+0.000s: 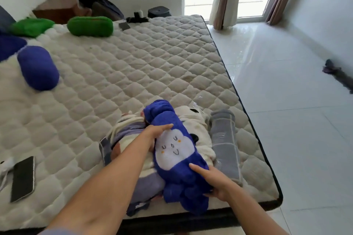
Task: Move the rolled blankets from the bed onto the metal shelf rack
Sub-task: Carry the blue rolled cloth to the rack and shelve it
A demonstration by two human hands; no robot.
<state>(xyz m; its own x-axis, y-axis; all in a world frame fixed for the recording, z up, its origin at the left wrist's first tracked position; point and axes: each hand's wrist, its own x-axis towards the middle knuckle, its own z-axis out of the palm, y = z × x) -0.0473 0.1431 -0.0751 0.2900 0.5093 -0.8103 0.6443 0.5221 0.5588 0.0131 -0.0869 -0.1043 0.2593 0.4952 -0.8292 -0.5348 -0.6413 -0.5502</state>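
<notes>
My left hand [158, 133] grips far part of blue roll [175, 154], my right hand [214, 183] grips near end: two-point hold so roll stays wound. Roll sits atop pile of other rolled blankets at near right corner of bed [133, 59]: cream roll [198, 126], grey roll [224, 139]. Farther left, second blue roll [38, 68], green roll [89, 25]. Phone [23, 177] near left. Shelf rack out of view.

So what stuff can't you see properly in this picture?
- Metal shelf rack: nowhere in the head view.
- Left hand: its fingers go behind the blue blanket roll.
- Blankets under that roll: mostly covered by it and the arms.
- Dark thing on the floor: blurred, cut by the right edge.
</notes>
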